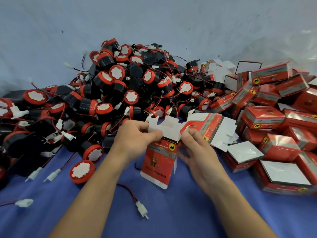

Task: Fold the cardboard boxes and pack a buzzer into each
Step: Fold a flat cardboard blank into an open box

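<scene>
A red cardboard box (158, 160) hangs between my hands above the blue table, its white top flaps (167, 125) spread open and its lower flap dangling. My left hand (137, 134) pinches the box's upper left edge. My right hand (195, 145) pinches the upper right corner. Behind the box lies a big heap of red-and-black buzzers (120, 83) with thin wires. One buzzer (82, 171) lies apart at the near left, white face up. Flat unfolded box blanks (216, 129) lie just right of my hands.
Folded red boxes (274, 121) are piled along the right side, some showing white faces. Loose white connectors (142, 209) and red-black wires lie on the blue table (171, 212) in front. A pale wall (154, 23) rises behind the heap.
</scene>
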